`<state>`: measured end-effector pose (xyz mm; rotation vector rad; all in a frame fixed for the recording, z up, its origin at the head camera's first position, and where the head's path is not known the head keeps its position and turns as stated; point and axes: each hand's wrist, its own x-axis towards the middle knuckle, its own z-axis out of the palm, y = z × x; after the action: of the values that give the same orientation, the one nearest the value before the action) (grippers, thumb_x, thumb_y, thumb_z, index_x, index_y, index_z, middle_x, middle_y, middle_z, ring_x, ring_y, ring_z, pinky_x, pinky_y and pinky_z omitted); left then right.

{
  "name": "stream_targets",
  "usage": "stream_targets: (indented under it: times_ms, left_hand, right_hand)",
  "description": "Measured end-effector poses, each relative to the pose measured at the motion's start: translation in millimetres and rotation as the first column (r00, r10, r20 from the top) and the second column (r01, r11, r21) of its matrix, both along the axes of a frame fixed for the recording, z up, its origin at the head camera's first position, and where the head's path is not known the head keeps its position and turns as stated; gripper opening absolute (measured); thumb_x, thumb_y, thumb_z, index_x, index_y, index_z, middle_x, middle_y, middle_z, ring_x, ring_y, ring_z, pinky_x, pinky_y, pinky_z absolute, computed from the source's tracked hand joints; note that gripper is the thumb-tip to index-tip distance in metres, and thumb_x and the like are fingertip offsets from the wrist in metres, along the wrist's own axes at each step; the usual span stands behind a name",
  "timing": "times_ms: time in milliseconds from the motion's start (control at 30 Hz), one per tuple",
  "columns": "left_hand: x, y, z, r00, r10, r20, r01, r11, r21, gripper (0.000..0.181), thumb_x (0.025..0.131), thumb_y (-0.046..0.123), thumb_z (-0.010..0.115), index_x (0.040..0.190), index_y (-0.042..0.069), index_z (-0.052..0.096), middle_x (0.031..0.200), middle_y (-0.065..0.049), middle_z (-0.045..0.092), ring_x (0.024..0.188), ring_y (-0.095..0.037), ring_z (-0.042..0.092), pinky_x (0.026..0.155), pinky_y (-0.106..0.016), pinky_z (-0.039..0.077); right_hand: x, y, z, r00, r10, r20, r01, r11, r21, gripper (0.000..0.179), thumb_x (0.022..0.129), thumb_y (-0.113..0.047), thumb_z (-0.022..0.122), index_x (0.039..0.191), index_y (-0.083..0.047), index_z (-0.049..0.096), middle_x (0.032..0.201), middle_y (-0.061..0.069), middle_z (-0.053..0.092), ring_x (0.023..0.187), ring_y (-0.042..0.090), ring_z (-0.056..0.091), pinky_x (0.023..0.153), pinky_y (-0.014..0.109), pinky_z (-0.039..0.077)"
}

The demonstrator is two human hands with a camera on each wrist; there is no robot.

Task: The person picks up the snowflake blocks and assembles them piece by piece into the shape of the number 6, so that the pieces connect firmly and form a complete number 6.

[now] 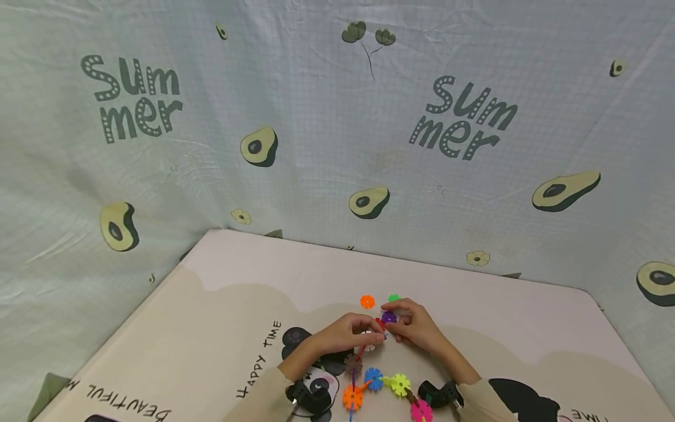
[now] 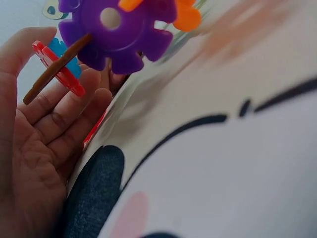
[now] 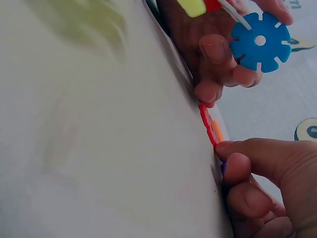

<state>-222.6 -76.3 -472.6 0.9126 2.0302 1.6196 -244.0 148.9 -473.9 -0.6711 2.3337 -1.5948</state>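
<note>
My left hand [image 1: 350, 334] pinches a blue notched interlocking disc [image 3: 261, 42] between thumb and fingers, raised over the table. That disc slots onto a white disc [image 1: 369, 341] at the end of a joined chain. In the left wrist view, a red disc [image 2: 59, 69], a brown disc [image 2: 57, 69] and a purple disc [image 2: 116, 29] of the chain stand close to the palm. My right hand [image 1: 422, 331] rests low at the table, its thumb touching the edge of a loose red disc [image 3: 210, 126]. A loose purple disc [image 1: 389, 317] lies under its spread fingers.
Beyond the hands lie a loose orange disc [image 1: 367, 302] and a green disc [image 1: 394, 298]. The chain runs toward me through an orange disc [image 1: 352, 397], a blue disc [image 1: 374, 379], a yellow disc [image 1: 400, 384] and a pink disc [image 1: 422, 410]. A printed curtain [image 1: 311, 117] hangs behind the table.
</note>
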Motion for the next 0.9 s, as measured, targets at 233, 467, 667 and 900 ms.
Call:
stream_targets:
  times_ms: [233, 467, 667, 900]
  left_hand:
    - [0.4, -0.4, -0.5, 1.000, 0.024, -0.011, -0.024, 1.000, -0.008, 0.037, 0.097, 0.032, 0.059, 0.107, -0.003, 0.067, 0.095, -0.017, 0.068, 0.080, -0.001, 0.059, 0.075, -0.021, 0.049]
    - [0.5, -0.3, 0.2, 0.999, 0.037, -0.024, -0.038, 0.999, -0.019, 0.036, 0.098, 0.032, 0.058, 0.108, -0.002, 0.067, 0.100, -0.017, 0.070, 0.083, 0.000, 0.059, 0.079, -0.022, 0.050]
    - [-0.8, -0.2, -1.6, 0.999, 0.034, -0.042, -0.034, 0.999, -0.004, 0.037, 0.098, 0.034, 0.057, 0.108, -0.001, 0.067, 0.101, -0.017, 0.070, 0.086, -0.001, 0.059, 0.082, -0.023, 0.049]
    - [0.2, -0.3, -3.5, 0.998, 0.047, -0.048, -0.045, 0.998, 0.050, 0.037, 0.098, 0.033, 0.058, 0.107, -0.002, 0.067, 0.100, -0.019, 0.068, 0.086, -0.002, 0.058, 0.079, -0.023, 0.049]
  right_hand:
    - [5.8, 3.6, 3.0, 0.993, -0.110, 0.044, 0.110, 0.994, 0.020, 0.035, 0.085, -0.008, 0.074, 0.115, 0.006, 0.063, 0.104, 0.017, 0.059, 0.049, 0.006, 0.049, 0.046, 0.017, 0.040]
    - [11.4, 11.4, 2.9, 0.987, -0.098, 0.124, 0.102, 0.995, -0.021, 0.030, 0.091, -0.010, 0.069, 0.113, 0.009, 0.061, 0.064, 0.006, 0.059, 0.048, 0.007, 0.045, 0.045, 0.017, 0.036]
    - [14.9, 14.4, 3.1, 0.980, -0.093, 0.178, 0.103, 0.994, -0.048, 0.029, 0.092, -0.015, 0.068, 0.110, 0.008, 0.063, 0.068, 0.007, 0.061, 0.050, 0.008, 0.047, 0.046, 0.018, 0.039]
    - [15.9, 14.5, 3.4, 0.984, -0.072, 0.163, 0.086, 0.993, -0.085, 0.030, 0.092, -0.014, 0.067, 0.109, 0.010, 0.063, 0.070, 0.007, 0.063, 0.054, 0.008, 0.052, 0.050, 0.019, 0.042]
